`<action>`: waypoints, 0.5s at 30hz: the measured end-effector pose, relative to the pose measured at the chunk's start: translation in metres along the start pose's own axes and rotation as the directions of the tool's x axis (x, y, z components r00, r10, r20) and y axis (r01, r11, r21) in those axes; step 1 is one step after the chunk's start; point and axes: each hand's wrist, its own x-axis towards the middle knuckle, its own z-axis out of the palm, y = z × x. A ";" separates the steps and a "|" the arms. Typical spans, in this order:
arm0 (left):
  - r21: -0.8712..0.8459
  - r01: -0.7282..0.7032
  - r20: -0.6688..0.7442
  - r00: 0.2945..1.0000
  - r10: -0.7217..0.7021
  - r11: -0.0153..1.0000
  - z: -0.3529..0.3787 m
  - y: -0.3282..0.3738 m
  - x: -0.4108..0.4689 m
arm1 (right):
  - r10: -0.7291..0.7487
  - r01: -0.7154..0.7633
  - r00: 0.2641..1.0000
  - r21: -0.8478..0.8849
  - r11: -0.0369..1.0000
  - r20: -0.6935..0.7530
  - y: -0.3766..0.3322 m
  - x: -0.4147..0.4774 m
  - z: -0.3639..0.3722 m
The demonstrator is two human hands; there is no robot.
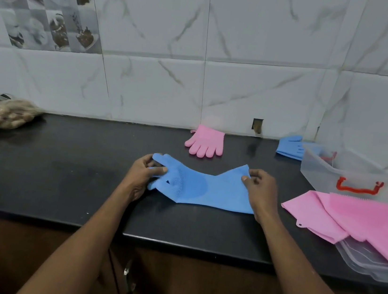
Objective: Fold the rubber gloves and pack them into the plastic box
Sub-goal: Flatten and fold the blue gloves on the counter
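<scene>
A blue rubber glove [203, 188] lies across the middle of the black counter [61, 173], fingers to the left, cuff to the right. My left hand [141, 177] pinches its finger end. My right hand [261, 192] grips the cuff's upper corner. The clear plastic box [342, 172] with a red handle stands at the right, near the wall. A pink glove [206, 141] lies behind, against the wall. Another blue glove [290, 147] sits behind the box. More pink gloves [365, 221] are heaped at the right.
The pink heap rests partly on a clear lid [370, 262] at the counter's front right edge. A plastic bag of brown items [2, 113] sits at the far left. Tiled walls close the back and right. A cabinet door handle [127, 278] is below the counter.
</scene>
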 end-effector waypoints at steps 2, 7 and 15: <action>0.005 -0.018 -0.006 1.000 0.018 1.000 0.001 -0.001 0.000 | -0.011 0.011 1.000 0.040 0.999 -0.009 0.001 0.001 -0.002; -0.061 -0.028 0.155 0.987 0.037 0.998 0.000 0.005 -0.009 | -0.031 -0.036 0.989 0.446 0.894 0.143 0.004 -0.008 -0.019; 0.153 -0.244 -0.020 0.968 0.250 0.958 0.008 0.062 0.006 | -0.238 0.184 0.957 0.287 0.940 0.166 -0.055 0.007 -0.035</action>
